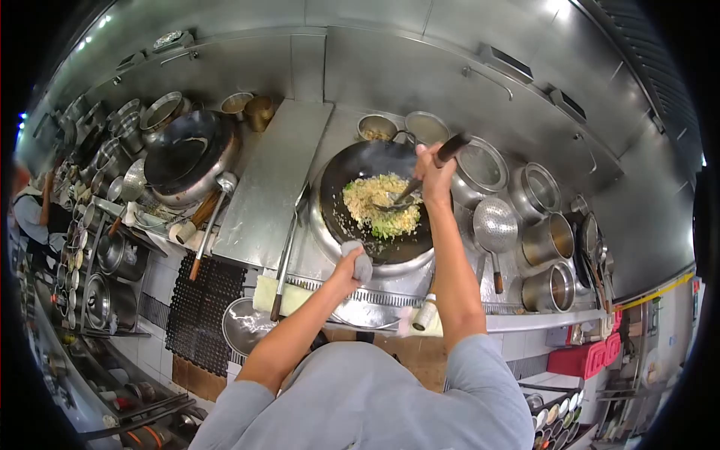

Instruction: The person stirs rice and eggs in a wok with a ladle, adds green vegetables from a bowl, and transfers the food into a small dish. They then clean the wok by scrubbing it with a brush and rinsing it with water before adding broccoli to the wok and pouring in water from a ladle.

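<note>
Fried rice [381,196] with green bits lies in a large black wok [352,161] on the stove. My right hand [436,174] is wrapped round the dark handle of a ladle [411,189], whose bowl sits in the rice. At the wok's near rim, my left hand [349,270] grips a grey cloth [361,262] against the edge. A long-handled utensil [287,255] lies to the left of the wok. Right of my right arm rests a perforated strainer [495,226].
A second wok [180,161] stands at the left beyond a steel counter panel [274,172]. Metal pots [547,240] stand at the right, with bowls [427,127] behind the wok. At the far left is another person [34,214]. Red containers [581,360] are at the lower right.
</note>
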Available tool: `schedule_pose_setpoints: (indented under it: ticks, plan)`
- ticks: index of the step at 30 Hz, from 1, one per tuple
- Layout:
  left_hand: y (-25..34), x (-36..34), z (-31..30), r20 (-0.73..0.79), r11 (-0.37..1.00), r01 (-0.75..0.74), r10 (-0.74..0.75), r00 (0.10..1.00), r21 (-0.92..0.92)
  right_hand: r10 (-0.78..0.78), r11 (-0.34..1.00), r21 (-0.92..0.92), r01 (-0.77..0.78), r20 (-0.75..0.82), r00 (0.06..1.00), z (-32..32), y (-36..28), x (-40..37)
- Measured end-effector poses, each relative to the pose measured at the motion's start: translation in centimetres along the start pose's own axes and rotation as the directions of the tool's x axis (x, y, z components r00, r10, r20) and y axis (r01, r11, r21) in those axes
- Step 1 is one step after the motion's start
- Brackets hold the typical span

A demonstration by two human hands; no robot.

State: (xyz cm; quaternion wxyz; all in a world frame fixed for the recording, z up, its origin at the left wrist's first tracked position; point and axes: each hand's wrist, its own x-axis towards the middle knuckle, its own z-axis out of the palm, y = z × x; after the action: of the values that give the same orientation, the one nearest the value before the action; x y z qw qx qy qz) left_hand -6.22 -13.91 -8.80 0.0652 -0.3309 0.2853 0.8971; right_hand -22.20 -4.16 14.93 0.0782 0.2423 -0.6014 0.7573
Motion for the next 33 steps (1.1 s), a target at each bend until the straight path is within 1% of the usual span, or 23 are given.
schedule_pose_setpoints:
  ticks: [1, 3, 4, 6, 7, 10, 11, 13, 14, 15, 17, 18, 19, 21, 22, 23, 25, 26, 27, 29, 30, 31, 33]
  plan:
    - [0.0, -1.3, 0.5, 0.022, 0.998, 0.03, -0.029, 0.999, -0.047, -0.03, 0.997, 0.072, 0.033, -0.044, 0.999, 0.5, -1.1, 0.5]
    - [0.3, -1.8, 0.9, -0.033, 1.0, 0.022, -0.022, 0.999, -0.022, -0.071, 0.991, 0.11, 0.073, -0.024, 0.997, 0.2, 1.7, 2.2]
    - [-0.2, -1.9, 0.4, -0.032, 0.999, 0.035, -0.035, 0.999, 0.003, 0.034, 0.993, 0.115, -0.035, 0.011, 0.999, 0.2, 4.6, 3.1]
    - [0.3, -2.9, 0.8, -0.02, 0.996, 0.052, -0.05, 0.999, 0.074, 0.224, 0.952, 0.182, -0.245, 0.127, 0.966, 0.2, 5.2, 5.5]
    - [-0.1, -2.7, 0.2, -0.028, 0.996, 0.041, -0.039, 0.999, 0.076, 0.221, 0.95, 0.195, -0.244, 0.133, 0.966, 0.5, 4.2, 5.9]
    - [-0.8, -1.9, -0.9, -0.028, 0.996, 0.002, 0.001, 1.0, 0.091, 0.027, 0.962, 0.269, -0.043, 0.062, 0.998, 0.9, 3.0, 6.0]
    - [-1.1, -1.9, -1.2, -0.042, 0.996, 0.008, -0.004, 0.999, 0.086, 0.042, 0.96, 0.272, -0.059, 0.066, 0.997, 1.2, 4.3, 6.2]
    - [-1.6, -1.9, -1.3, -0.095, 0.998, 0.013, -0.007, 0.995, 0.063, 0.197, 0.962, 0.144, -0.232, 0.223, 0.955, 2.5, 5.9, 6.5]
    - [-1.6, -2.0, -0.7, -0.09, 0.997, 0.004, 0.003, 0.996, 0.082, 0.214, 0.972, 0.065, -0.228, 0.171, 0.962, 3.1, 4.6, 7.1]
    - [-1.5, -2.1, -0.6, -0.09, 0.997, -0.004, 0.011, 0.996, 0.081, 0.209, 0.972, 0.069, -0.224, 0.176, 0.962, 2.9, 4.7, 7.0]
    - [-1.7, -2.2, -0.4, -0.068, 0.999, -0.022, 0.025, 0.997, 0.044, -0.054, 0.991, 0.122, 0.047, 0.057, 0.997, 2.3, 6.3, 6.6]
    - [-1.9, -1.8, -0.8, -0.088, 0.999, 0.0, 0.003, 0.996, 0.04, 0.041, 0.996, 0.075, -0.048, 0.095, 0.995, 2.5, 8.6, 6.7]
    - [-2.6, -2.3, -0.7, -0.092, 0.999, 0.014, -0.01, 0.996, 0.042, 0.053, 0.996, 0.069, -0.059, 0.086, 0.995, 2.1, 8.4, 6.0]
    - [-1.4, -1.9, 0.3, -0.06, 0.994, -0.083, 0.088, 0.994, 0.074, -0.05, 0.986, -0.148, 0.081, 0.198, 0.979, 1.6, 7.0, 7.3]
    - [-1.0, -1.3, 0.9, -0.051, 0.994, -0.082, 0.086, 0.995, 0.072, -0.117, 0.958, -0.253, 0.139, 0.1, 0.988, 0.6, 5.5, 6.8]
    - [-0.4, -0.4, 1.5, -0.065, 0.982, -0.165, 0.171, 0.983, 0.088, -0.118, 0.955, -0.26, 0.143, 0.109, 0.987, -0.2, 5.6, 7.6]
    - [-1.8, -0.6, 1.4, -0.113, 0.95, -0.281, 0.297, 0.948, 0.139, 0.162, 0.977, -0.161, -0.14, 0.133, 0.978, -3.4, 6.7, 7.4]
    - [-1.5, -0.7, 1.8, -0.108, 0.946, -0.302, 0.314, 0.943, 0.115, 0.05, 0.987, -0.159, -0.033, 0.102, 0.993, -4.0, 5.8, 7.2]
    - [-1.0, -0.5, 2.2, -0.094, 0.944, -0.31, 0.321, 0.942, 0.115, 0.016, 0.979, -0.202, -0.003, 0.064, 0.998, -5.2, 4.9, 6.4]
    - [-0.6, -0.5, 1.7, -0.104, 0.951, -0.293, 0.302, 0.948, 0.096, -0.011, 0.993, -0.118, 0.009, -0.02, 1.0, -6.6, 3.1, 3.9]
    - [-0.6, 0.1, 0.4, -0.044, 0.975, -0.221, 0.222, 0.974, 0.032, -0.004, 0.995, -0.1, 0.006, 0.022, 1.0, -7.6, 5.2, 3.5]
    - [-0.4, -0.3, 0.2, -0.105, 0.982, -0.156, 0.166, 0.98, 0.102, 0.014, 0.994, -0.107, -0.013, 0.009, 1.0, -8.7, 5.1, 2.3]
    - [-0.6, 1.0, -1.2, -0.086, 0.989, -0.041, 0.054, 0.995, 0.14, 0.086, 0.966, 0.237, -0.1, 0.068, 0.994, -9.7, 4.3, 2.9]
